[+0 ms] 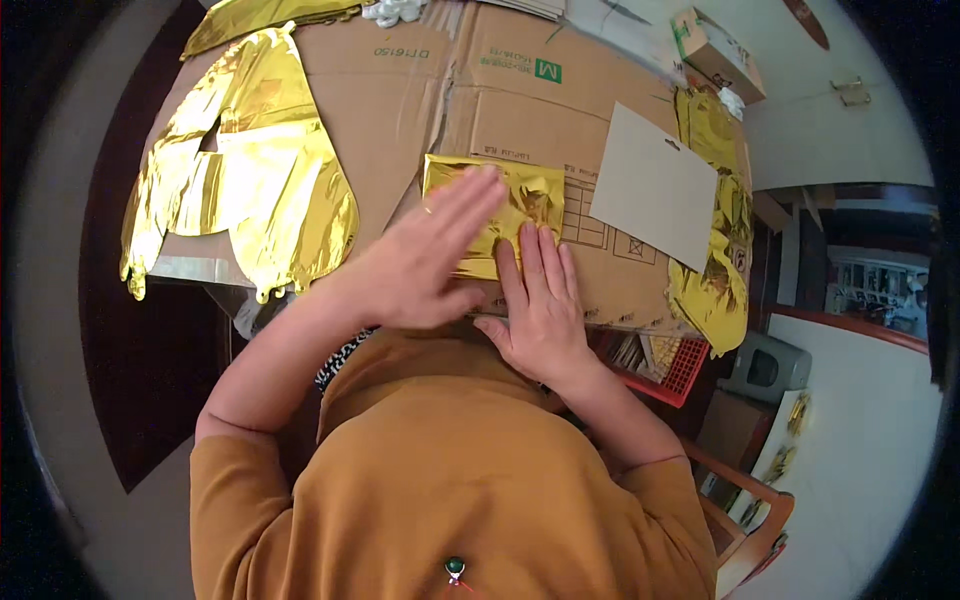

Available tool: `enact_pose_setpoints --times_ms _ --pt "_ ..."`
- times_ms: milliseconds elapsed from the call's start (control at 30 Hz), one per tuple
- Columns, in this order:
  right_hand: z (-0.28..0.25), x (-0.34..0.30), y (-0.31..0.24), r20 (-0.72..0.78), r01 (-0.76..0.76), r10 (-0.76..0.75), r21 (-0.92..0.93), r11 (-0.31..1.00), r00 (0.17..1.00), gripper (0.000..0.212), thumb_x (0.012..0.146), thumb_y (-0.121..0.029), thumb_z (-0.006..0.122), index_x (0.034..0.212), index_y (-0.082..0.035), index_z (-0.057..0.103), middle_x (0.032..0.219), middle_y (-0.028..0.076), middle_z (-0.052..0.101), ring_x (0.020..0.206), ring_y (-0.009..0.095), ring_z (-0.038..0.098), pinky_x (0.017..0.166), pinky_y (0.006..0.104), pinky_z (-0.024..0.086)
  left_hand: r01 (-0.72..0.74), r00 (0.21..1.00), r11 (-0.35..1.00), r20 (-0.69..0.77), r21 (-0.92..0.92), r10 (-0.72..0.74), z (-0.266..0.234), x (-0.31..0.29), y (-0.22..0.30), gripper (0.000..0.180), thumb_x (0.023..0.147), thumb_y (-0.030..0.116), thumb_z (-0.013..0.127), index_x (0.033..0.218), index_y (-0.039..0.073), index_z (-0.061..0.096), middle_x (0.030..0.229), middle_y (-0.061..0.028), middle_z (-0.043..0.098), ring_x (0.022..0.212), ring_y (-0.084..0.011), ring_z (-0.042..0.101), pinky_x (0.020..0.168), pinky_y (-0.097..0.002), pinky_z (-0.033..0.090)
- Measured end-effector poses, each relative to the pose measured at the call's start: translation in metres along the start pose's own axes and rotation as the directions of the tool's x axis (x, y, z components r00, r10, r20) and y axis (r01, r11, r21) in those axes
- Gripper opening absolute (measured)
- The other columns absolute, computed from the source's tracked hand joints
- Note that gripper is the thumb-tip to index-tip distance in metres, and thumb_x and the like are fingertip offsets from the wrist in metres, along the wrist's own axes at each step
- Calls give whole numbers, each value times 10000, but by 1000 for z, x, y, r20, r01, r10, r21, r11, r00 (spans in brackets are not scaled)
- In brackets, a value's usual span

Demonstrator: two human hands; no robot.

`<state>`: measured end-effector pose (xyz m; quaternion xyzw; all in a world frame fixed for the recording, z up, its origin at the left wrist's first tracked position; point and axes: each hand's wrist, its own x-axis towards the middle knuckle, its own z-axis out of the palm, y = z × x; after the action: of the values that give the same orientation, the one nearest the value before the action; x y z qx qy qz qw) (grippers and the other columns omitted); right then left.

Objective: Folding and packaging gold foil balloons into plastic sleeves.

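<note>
A folded square of gold foil [540, 188] lies in front of me on flattened cardboard. My right hand [545, 315] rests on its lower right part, fingers stretched out and lying flat. Over the square's left side is my left hand [415, 262], its fingers straight and side by side, with a ring on one. Whether the left palm touches the foil I cannot tell. Neither hand grips anything. To the left, a large flat gold foil balloon [285, 170] is spread out, a gap in its middle and its lower tips over the cardboard's edge.
A pale card [655, 190] with a hang slot lies right of the foil. Beyond it, more gold foil balloons [712, 290] hang along the right edge. A small box [715, 55] stands at the far right. Below the edge are a red basket [685, 370] and a wooden chair [740, 500].
</note>
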<state>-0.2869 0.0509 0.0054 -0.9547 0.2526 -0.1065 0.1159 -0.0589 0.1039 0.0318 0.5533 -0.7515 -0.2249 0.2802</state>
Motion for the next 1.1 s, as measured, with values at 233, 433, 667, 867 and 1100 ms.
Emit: enact_pose_setpoints --times_ms 233,433,667,867,1100 --pt "-2 -1 1 13 2 -1 -22 1000 1000 888 898 -533 661 1540 9 371 1608 328 259 1489 504 254 1204 638 197 112 973 990 -214 90 -91 -61 1 -12 678 895 158 585 1529 -1 406 1571 -220 415 1481 -413 344 1231 -488 273" --pt "-3 4 0 24 -11 12 -33 999 1000 812 921 -488 652 1540 -31 394 1613 302 278 1494 480 265 1198 644 203 -93 994 922 -24 376 110 8 26 13 814 970 535 531 1544 -19 367 1616 -220 343 1514 -409 287 1238 -536 208" --pt "-8 -1 -1 27 -37 37 6 999 999 744 919 -405 668 1521 -42 423 1600 272 320 1487 458 296 1192 642 200 -28 999 895 -11 445 37 29 15 -14 913 981 685 405 1548 -28 354 1634 -243 298 1531 -415 247 1241 -543 158" --pt "-36 12 15 -88 -106 153 399 911 984 498 962 -175 605 1415 21 538 1422 266 545 1364 419 482 1146 523 352 -21 1000 906 13 422 17 28 12 -13 940 974 697 394 1561 -34 318 1650 -235 269 1539 -420 223 1226 -615 121" --pt "-78 176 72 -136 -103 207 542 834 969 244 935 -199 677 1087 -18 742 990 176 746 838 237 729 773 381 556 -15 999 901 43 433 -4 25 13 -10 951 968 699 396 1573 -28 293 1649 -236 273 1543 -410 217 1226 -620 123"
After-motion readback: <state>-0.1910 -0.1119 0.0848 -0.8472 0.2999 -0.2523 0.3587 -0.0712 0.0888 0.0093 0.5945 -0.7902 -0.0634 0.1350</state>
